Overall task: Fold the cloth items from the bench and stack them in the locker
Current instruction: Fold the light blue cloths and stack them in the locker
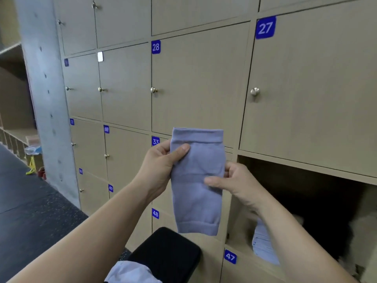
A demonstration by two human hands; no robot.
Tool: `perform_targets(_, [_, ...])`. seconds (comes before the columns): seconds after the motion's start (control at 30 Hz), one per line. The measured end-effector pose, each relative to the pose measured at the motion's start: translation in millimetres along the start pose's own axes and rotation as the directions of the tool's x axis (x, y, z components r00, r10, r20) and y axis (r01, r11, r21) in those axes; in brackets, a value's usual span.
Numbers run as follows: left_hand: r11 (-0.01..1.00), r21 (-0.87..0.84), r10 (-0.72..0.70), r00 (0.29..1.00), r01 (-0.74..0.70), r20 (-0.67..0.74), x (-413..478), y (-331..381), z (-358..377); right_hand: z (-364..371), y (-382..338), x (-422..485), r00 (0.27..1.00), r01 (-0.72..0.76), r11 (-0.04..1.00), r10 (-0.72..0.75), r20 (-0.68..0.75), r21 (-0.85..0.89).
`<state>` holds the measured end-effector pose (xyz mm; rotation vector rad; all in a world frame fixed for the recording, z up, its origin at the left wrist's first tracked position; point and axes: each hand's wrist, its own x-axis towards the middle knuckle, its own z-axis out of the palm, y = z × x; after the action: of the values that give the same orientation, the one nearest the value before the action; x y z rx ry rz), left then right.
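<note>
A lavender knitted cloth sleeve (196, 203) hangs upright in front of the lockers, held flat between both hands. My left hand (161, 162) pinches its upper left edge, thumb across the front. My right hand (232, 180) pinches its right edge at mid height, fingers lying over the front. Inside the open locker (306, 201) at the lower right lies a stack of pale folded cloths (263, 246), partly hidden by my right forearm. More pale cloth (130, 272) lies on the black bench (169, 252) at the bottom of the view.
Closed beige locker doors with blue number tags and round knobs (255, 91) fill the wall. A grey concrete pillar (47, 99) stands to the left, with dark speckled floor (30, 211) beside it. Small coloured items lie on the floor at the far left.
</note>
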<state>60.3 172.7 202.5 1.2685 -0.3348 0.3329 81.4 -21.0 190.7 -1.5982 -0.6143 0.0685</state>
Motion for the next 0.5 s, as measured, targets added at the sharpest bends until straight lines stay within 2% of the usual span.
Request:
perform_targets(0.07, [1.000, -0.007, 0.019, 0.999, -0.019, 0.036, 3, 8, 7, 0, 8, -6, 0.999, -0.024, 0.999, 0.023, -0.026, -0.049])
perform_targets(0.2, [0.999, 0.006, 0.051, 0.991, -0.052, 0.124, 6, 11, 13, -6, -4, -7, 0.987, 0.079, 0.997, -0.079, -0.139, -0.004])
perform_targets(0.27, [0.999, -0.001, 0.037, 0.975, -0.037, 0.220, 5, 9, 10, -8, -15, -5, 0.978, 0.132, 0.991, -0.136, -0.161, -0.030])
perform_targets(0.33, [0.999, 0.045, 0.000, 0.944, -0.016, 0.331, 3, 5, 5, -11, -24, -3, 0.972, 0.151, 0.987, -0.158, -0.174, -0.053])
perform_targets(0.37, [0.996, 0.087, -0.039, 0.939, 0.009, 0.341, 0, 4, 3, -12, -28, -2, 0.971, 0.149, 0.987, -0.157, -0.180, -0.059])
perform_targets(0.43, [0.983, 0.154, -0.149, 0.938, 0.105, 0.313, -3, 2, 0, -15, -35, -1, 0.973, 0.123, 0.992, -0.129, -0.192, -0.042])
perform_targets(0.5, [0.972, 0.183, -0.199, 0.937, 0.150, 0.288, -4, -1, -1, -19, -40, -3, 0.976, 0.120, 0.992, -0.125, -0.178, -0.038])
